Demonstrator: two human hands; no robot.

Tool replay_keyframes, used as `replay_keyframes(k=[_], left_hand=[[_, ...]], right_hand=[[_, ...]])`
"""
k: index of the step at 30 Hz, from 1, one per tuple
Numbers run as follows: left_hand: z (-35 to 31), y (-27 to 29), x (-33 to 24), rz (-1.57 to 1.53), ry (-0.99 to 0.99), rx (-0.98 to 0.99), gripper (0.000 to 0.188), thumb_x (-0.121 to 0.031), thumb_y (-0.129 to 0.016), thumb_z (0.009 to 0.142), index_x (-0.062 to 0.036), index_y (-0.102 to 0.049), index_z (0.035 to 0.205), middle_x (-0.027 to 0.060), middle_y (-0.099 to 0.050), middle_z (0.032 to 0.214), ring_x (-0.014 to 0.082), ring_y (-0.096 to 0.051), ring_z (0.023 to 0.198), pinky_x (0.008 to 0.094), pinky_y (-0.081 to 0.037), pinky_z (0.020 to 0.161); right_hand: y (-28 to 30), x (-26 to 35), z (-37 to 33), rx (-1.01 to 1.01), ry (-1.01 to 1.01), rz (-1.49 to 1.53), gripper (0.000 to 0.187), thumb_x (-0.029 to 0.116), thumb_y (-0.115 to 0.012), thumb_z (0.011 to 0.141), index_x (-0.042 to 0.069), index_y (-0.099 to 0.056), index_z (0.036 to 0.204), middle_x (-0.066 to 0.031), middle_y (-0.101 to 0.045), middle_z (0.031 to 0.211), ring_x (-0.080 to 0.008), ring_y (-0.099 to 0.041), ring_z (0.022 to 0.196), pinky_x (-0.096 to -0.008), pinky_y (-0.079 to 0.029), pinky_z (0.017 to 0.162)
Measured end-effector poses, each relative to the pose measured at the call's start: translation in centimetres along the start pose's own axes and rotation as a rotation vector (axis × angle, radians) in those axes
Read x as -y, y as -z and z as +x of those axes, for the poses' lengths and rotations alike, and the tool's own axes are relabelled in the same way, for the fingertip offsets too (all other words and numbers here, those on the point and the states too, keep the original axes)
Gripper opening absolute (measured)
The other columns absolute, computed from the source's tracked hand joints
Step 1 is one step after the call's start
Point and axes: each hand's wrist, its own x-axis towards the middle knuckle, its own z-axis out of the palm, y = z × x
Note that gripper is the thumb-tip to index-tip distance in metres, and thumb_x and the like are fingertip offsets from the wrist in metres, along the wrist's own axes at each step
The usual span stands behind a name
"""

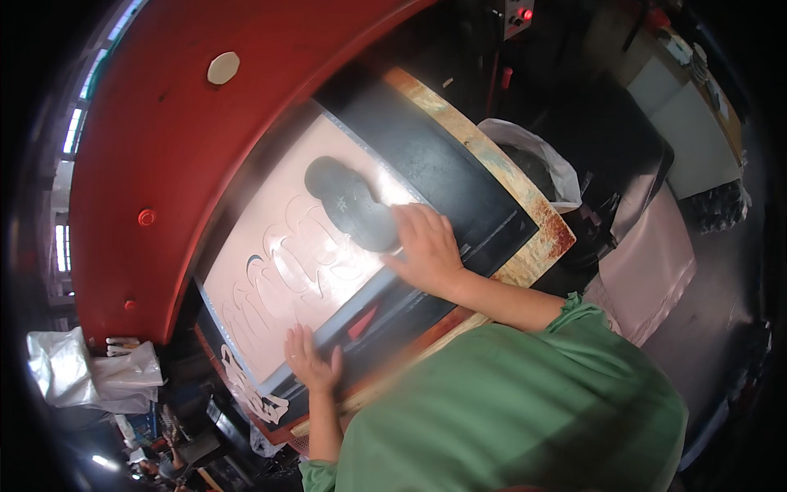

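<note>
A pale pink sheet (pixel 246 213) lies on a dark board, with several curved, sole-like outlines cut into it. On its right part rests a dark grey sole-shaped cutting die (pixel 352 209). My right hand (pixel 430 252) has its thumb and fingers around the die's near rounded end. My left hand (pixel 311 361) touches the sheet's near edge, fingers stretched out and thumb apart, with nothing in it. The undersides of the right fingertips are hidden.
A large red machine beam (pixel 180 107) arches over the far left. Cut pink scraps (pixel 246 389) lie at the board's left corner. A white bag (pixel 557 168) stands beyond the worn board edge (pixel 525 197), and another pink sheet (pixel 648 262) lies right. Clear plastic bags (pixel 90 373) sit left.
</note>
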Motion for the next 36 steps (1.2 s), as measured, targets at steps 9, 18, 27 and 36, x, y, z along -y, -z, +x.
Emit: replay_keyframes(k=[9, 18, 27, 36], left_hand=[[0.4, 1.7, -0.6, -0.011, 0.053, 0.127, 0.08, -0.034, -0.074, 0.078, -0.0055, -0.043, 0.145, 0.021, -0.046, 0.147, 0.0465, -0.038, 0.137, 0.0573, -0.028, 0.113], [-5.6, 1.4, -11.4, -0.05, -0.002, -0.014, 0.061, -0.034, -0.073, 0.075, -0.0066, -0.059, 0.127, 0.0166, -0.06, 0.114, 0.0377, -0.059, 0.105, 0.0494, -0.046, 0.086], [-5.1, 1.2, -13.3, -0.057, -0.02, -0.111, 0.055, -0.049, -0.081, 0.061, -0.0091, -0.063, 0.095, 0.0081, -0.057, 0.085, 0.0278, -0.057, 0.074, 0.0393, -0.044, 0.062], [5.8, -0.9, -7.8, 0.029, -0.024, -0.055, 0.041, -0.054, -0.074, 0.072, -0.0163, -0.062, 0.081, 0.0051, -0.057, 0.084, 0.027, -0.056, 0.082, 0.0401, -0.044, 0.069]], right_hand=[[1.6, -1.3, -0.7, 0.162, 0.017, 0.25, 0.072, 0.026, -0.077, 0.078, 0.0, -0.047, 0.138, -0.0182, -0.051, 0.133, -0.0365, -0.047, 0.127, -0.0466, -0.037, 0.107], [5.2, -4.0, -1.0, 0.031, 0.169, 0.305, 0.054, 0.015, -0.077, 0.076, -0.001, -0.058, 0.125, -0.0166, -0.058, 0.122, -0.0362, -0.056, 0.114, -0.0449, -0.045, 0.098], [6.7, -4.0, -0.2, -0.016, 0.268, 0.284, 0.042, 0.015, -0.073, 0.083, 0.0, -0.061, 0.12, -0.0188, -0.061, 0.117, -0.0339, -0.059, 0.107, -0.0397, -0.048, 0.093], [5.5, 1.9, 24.5, -0.046, 0.306, 0.261, 0.028, 0.032, -0.063, 0.093, 0.005, -0.069, 0.093, -0.0151, -0.069, 0.087, -0.035, -0.066, 0.082, -0.0433, -0.051, 0.071]])
